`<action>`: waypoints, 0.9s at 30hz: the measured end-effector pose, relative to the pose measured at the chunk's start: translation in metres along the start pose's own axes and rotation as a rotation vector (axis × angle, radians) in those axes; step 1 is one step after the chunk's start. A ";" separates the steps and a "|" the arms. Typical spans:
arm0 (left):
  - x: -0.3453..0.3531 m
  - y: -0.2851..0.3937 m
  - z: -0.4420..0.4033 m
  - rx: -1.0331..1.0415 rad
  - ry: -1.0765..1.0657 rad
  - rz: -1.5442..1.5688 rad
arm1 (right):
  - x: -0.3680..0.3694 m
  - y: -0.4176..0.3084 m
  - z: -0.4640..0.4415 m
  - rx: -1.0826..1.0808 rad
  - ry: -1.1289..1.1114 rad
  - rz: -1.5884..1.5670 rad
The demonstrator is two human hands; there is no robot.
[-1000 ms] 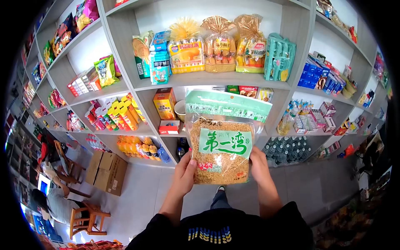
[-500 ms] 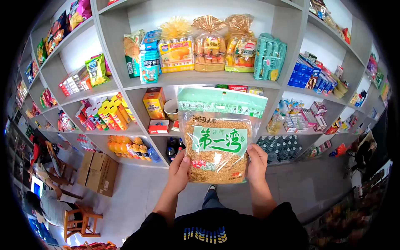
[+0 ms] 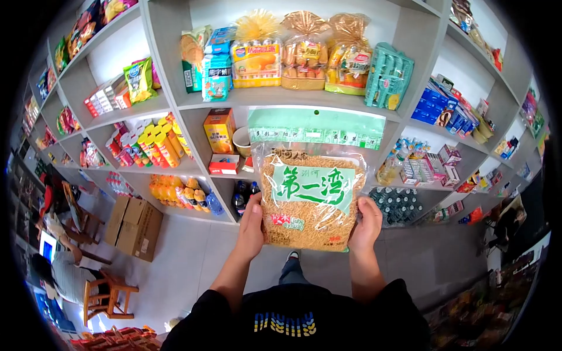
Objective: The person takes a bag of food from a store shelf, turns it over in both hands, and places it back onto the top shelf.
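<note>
A clear plastic bag of brown grain [image 3: 310, 228] with a green header and green label is held upright in front of me, its printed face toward the camera. My left hand [image 3: 252, 228] grips its lower left edge, thumb on the front. On the lower right edge, my right hand [image 3: 366, 224] pinches the bag in the same way. The fingers behind the bag are hidden. Beyond the bag, an orange box [image 3: 219, 132] and a white cup [image 3: 242, 140] stand in a shelf compartment, partly covered by it.
Grey shelving [image 3: 281, 97] spans the view, with packaged breads [image 3: 304, 58], yellow-lidded cans [image 3: 158, 143] and bottles [image 3: 398, 205]. On the floor at left is a cardboard box [image 3: 134, 228]. A seated person [image 3: 70, 278] is near a wooden chair [image 3: 111, 298].
The bag has tilted slightly and its header now looks wider and higher in view. Both hands keep their hold. The shelf goods have shifted a little as the camera moved.
</note>
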State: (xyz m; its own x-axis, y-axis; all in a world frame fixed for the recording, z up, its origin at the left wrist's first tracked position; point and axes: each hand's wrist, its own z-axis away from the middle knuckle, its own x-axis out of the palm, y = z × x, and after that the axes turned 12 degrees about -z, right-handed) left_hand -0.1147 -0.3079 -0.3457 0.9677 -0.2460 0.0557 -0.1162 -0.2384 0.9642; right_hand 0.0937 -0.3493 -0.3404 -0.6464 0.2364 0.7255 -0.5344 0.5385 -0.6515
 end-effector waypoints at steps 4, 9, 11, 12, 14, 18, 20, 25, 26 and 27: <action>-0.004 0.013 -0.002 -0.040 -0.006 0.035 | -0.003 0.002 -0.002 0.057 -0.076 -0.112; -0.011 0.014 -0.001 -0.127 -0.045 -0.077 | 0.002 0.002 0.000 0.062 -0.140 -0.138; -0.014 0.011 -0.002 -0.108 -0.029 -0.133 | 0.006 0.000 0.001 0.074 -0.156 -0.126; -0.017 0.010 -0.002 -0.092 -0.018 -0.122 | 0.009 0.000 0.002 0.078 -0.132 -0.124; -0.019 0.010 -0.003 -0.081 -0.009 -0.108 | 0.009 0.000 0.003 0.083 -0.103 -0.119; -0.017 0.010 -0.001 -0.007 0.026 -0.109 | 0.007 0.003 0.005 0.113 -0.127 -0.130; -0.016 0.007 -0.002 0.063 0.042 -0.024 | 0.008 0.004 0.005 0.133 -0.111 -0.141; -0.016 0.013 0.000 0.070 0.062 -0.068 | 0.014 0.005 0.005 0.183 -0.069 -0.136; -0.018 0.012 0.001 0.066 0.067 -0.063 | 0.013 0.005 0.005 0.193 -0.063 -0.132; -0.018 0.011 0.001 0.068 0.087 -0.108 | 0.012 0.005 0.004 0.201 -0.081 -0.140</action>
State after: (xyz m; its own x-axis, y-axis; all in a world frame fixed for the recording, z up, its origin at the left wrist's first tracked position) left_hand -0.1340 -0.3072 -0.3368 0.9908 -0.1336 -0.0217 -0.0227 -0.3227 0.9462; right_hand 0.0806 -0.3468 -0.3360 -0.5957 0.1010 0.7968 -0.7141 0.3875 -0.5830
